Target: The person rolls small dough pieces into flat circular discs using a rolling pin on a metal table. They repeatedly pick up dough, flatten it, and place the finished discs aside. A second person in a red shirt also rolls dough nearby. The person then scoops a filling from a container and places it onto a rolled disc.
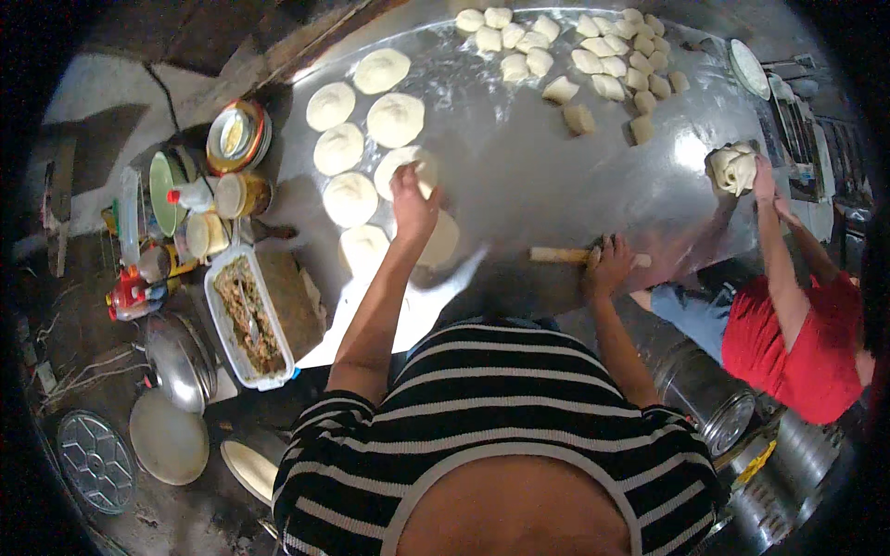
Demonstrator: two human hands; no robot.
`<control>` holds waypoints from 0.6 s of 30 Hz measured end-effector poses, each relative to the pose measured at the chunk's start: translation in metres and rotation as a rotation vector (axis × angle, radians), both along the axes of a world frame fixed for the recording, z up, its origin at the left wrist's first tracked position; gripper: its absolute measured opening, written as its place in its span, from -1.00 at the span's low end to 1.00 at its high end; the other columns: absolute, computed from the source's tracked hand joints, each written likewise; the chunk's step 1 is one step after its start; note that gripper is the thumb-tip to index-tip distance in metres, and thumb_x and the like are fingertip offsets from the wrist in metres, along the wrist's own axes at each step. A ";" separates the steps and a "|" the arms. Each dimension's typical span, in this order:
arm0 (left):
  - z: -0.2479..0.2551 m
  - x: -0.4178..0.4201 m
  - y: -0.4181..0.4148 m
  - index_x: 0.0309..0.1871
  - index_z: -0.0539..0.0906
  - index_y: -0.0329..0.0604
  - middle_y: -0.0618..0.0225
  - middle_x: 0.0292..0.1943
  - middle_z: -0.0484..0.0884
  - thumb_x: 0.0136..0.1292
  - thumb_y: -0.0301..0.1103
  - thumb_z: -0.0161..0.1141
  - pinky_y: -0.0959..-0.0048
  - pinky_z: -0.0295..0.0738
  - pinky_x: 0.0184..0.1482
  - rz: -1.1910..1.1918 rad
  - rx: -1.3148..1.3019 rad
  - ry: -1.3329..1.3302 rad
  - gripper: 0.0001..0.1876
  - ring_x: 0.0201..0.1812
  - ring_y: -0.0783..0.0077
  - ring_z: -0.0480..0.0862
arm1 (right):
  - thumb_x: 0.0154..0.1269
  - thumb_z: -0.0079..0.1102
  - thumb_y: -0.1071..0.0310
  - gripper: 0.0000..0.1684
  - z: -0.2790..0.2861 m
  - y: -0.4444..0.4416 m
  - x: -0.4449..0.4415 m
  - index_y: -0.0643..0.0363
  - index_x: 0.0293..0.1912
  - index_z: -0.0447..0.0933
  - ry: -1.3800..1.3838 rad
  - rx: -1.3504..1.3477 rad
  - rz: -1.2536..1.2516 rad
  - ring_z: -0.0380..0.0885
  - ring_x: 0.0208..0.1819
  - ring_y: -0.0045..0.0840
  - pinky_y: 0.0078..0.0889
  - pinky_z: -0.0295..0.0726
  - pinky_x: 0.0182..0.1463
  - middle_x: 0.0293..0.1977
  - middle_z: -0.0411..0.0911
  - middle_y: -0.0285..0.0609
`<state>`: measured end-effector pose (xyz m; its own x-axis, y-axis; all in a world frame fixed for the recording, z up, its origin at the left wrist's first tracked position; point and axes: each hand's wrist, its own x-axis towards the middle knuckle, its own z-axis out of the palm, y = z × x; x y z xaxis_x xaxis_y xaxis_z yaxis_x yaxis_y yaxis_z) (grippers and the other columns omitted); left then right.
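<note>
My left hand (415, 201) is over a flat dough round (389, 167) on the metal worktop (514, 153), its fingers bent at the round's top; whether it grips the dough I cannot tell. More dough rounds (338, 149) lie in two columns around it. On the right, my right hand (610, 266) is closed around a wooden rolling pin (556, 255), which lies crosswise near the worktop's front edge. Farther back are many small dough pieces (601, 47), some with flour about them.
At the right, a co-worker in a red shirt (793, 347) handles a large dough lump (734, 169). To the left stand a plastic tub of chopped filling (250, 320), jars (242, 195), stacked bowls (238, 137) and a metal lidded pan (179, 365). A metal drum (706, 396) stands at lower right.
</note>
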<state>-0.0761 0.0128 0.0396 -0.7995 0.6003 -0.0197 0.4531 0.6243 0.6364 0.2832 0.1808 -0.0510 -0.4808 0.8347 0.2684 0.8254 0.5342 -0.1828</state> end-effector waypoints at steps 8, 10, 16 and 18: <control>-0.042 -0.076 0.250 0.23 0.39 -0.18 0.06 0.24 0.38 0.05 -0.33 0.28 0.21 0.36 0.25 -0.264 0.163 0.060 -0.38 0.26 0.02 0.37 | 0.22 0.01 0.12 -0.53 0.002 -0.003 -0.004 0.12 0.05 0.54 0.105 -0.155 0.025 0.20 0.33 -0.13 0.27 -0.11 0.38 0.22 0.37 -0.05; -0.049 -0.084 0.276 0.21 0.42 -0.18 0.06 0.21 0.42 0.06 -0.29 0.28 0.21 0.37 0.24 -0.309 0.085 0.055 -0.40 0.24 0.03 0.40 | 0.22 0.00 0.12 -0.53 0.001 -0.002 -0.007 0.11 0.06 0.53 0.133 -0.162 0.007 0.20 0.33 -0.13 0.26 -0.13 0.39 0.23 0.37 -0.07; -0.021 -0.065 0.236 -0.09 0.66 -0.16 0.09 0.13 0.51 0.15 -0.07 0.29 0.27 0.35 0.18 -0.060 -0.100 -0.506 -0.61 0.19 0.09 0.46 | 0.23 0.00 0.13 -0.53 0.019 0.000 -0.012 0.07 0.08 0.53 0.049 -0.196 -0.035 0.20 0.34 -0.17 0.25 -0.15 0.39 0.25 0.36 -0.12; -0.039 -0.041 0.201 -0.10 0.64 -0.17 0.10 0.12 0.51 0.14 -0.06 0.27 0.26 0.38 0.14 -0.119 -0.152 -0.074 -0.60 0.15 0.08 0.48 | 0.22 0.00 0.13 -0.53 0.019 0.000 -0.008 0.07 0.09 0.52 0.034 -0.193 -0.027 0.19 0.35 -0.19 0.25 -0.15 0.38 0.26 0.35 -0.12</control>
